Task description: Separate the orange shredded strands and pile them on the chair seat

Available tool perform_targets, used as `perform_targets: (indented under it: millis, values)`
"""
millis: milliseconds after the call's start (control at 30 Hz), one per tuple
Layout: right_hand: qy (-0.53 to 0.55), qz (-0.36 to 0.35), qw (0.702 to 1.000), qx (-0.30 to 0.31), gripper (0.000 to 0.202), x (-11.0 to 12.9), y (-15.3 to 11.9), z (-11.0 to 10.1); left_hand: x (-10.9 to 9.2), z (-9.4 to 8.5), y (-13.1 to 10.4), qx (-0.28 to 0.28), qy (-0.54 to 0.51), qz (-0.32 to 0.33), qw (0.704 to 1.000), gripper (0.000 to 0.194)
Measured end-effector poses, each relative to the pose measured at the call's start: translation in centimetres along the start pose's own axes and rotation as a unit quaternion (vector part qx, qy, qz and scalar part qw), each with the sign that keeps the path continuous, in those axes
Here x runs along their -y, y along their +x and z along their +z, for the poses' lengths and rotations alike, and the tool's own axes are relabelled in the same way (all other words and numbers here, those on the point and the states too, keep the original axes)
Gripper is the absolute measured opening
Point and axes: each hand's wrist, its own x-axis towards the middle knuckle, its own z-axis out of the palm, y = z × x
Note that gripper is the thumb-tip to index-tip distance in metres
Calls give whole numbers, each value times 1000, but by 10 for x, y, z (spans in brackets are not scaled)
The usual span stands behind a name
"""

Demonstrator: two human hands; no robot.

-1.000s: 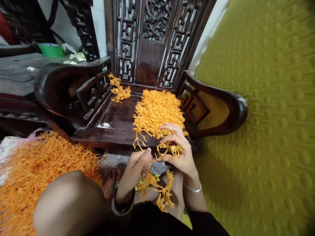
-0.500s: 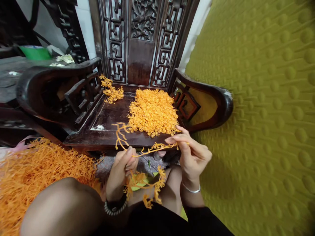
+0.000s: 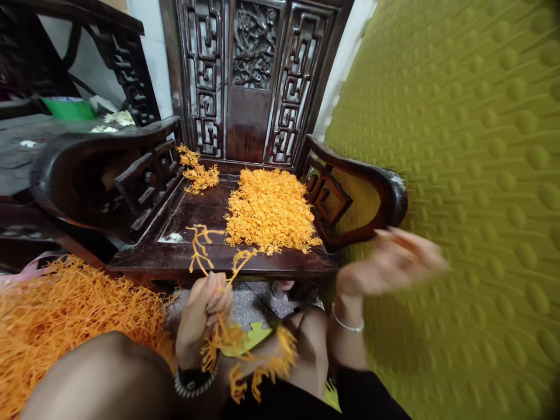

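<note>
left grip (image 3: 202, 309): thumb and fingertips pinching a branched orange strand (image 3: 199, 244), its forked ends sticking up against the front of the carved chair seat (image 3: 201, 210).
right grip (image 3: 391, 265): in the air, well apart from the left, before the olive embossed wall (image 3: 481, 192); too blurred to tell whether its fingers are spread or pressed together.
surface (image 3: 15, 137): dark wood, far left, bearing a green container (image 3: 70, 108) and pale scraps (image 3: 119, 118).
loose heap (image 3: 87, 315): tangled orange strands beside the bent left knee (image 3: 105, 373), a pink strap (image 3: 37, 268) behind.
beaded bracelet (image 3: 196, 385): on the left wrist.
small cluster (image 3: 200, 178): frilly orange pieces in the seat's back left corner, near the left armrest (image 3: 52, 166).
dangling sprigs (image 3: 238, 385): frilled orange, hanging below the left grip, over the lap.
dense stack (image 3: 271, 210): curled orange pieces massed on the seat's right half.
silver bangle (image 3: 347, 325): around the right wrist.
right armrest (image 3: 396, 201): curved, dark, between stack and wall.
</note>
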Motion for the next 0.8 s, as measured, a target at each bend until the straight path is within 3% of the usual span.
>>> perform_targets:
  millis: [67,167,267,333,433,500,567,600,667,800]
  values:
    - [-94,10,995,13,46,-23,9,26,2,5,2,4,0,-8,1000,57]
    - [-173,39,980,90,45,-44,6,52,1,8,4,13,-3,-20,1000,59]
    - [-84,33,987,131,35,-32,-3,57,3,7,6,26,16,-26,999,60]
    - [40,41,975,216,34,-11,-6,53,6,6,6,41,36,-33,998,59]
    - [173,43,904,388,38,20,-7,43,11,4,7,69,84,-54,993,59]
    - [188,31,853,487,35,31,-8,37,12,3,7,65,117,-57,989,59]
    - [176,19,824,538,29,36,-11,34,12,2,8,43,137,-52,988,59]
    - [172,13,823,541,26,37,-13,33,11,2,8,32,142,-48,988,59]
    - [163,9,848,505,23,39,-18,32,11,3,8,16,150,-43,988,60]
    - [80,31,949,304,21,44,-29,24,11,3,11,-24,139,-25,990,60]
